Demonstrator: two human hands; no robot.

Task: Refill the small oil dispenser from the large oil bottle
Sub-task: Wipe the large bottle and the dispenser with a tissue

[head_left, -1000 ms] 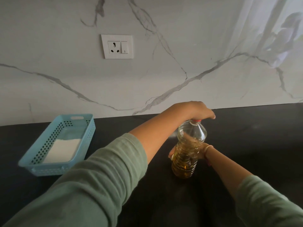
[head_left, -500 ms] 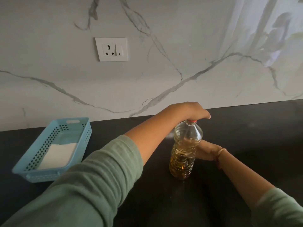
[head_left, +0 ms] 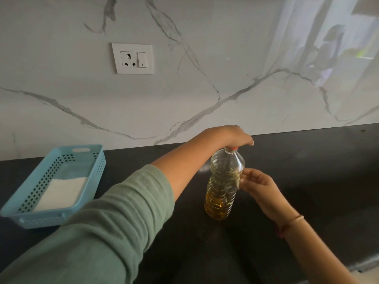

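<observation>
Standing upright on the dark tabletop (head_left: pixel 311 173), the large oil bottle (head_left: pixel 224 187) is gripped at the top.
Its long axis is vertical, with the red cap (head_left: pixel 231 148) pointed up. The cap is enclosed by the curled fingers of the left hand (head_left: pixel 230 136); the side is touched by the relaxed fingers of the right hand (head_left: pixel 259 186).

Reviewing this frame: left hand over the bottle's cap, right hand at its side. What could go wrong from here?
1. The right hand only touches the oil bottle with its fingertips, so the bottle may spin or tip if the left hand twists the cap.
2. No small dispenser is in view; an opened bottle might wait uncapped on the dark counter.
</observation>
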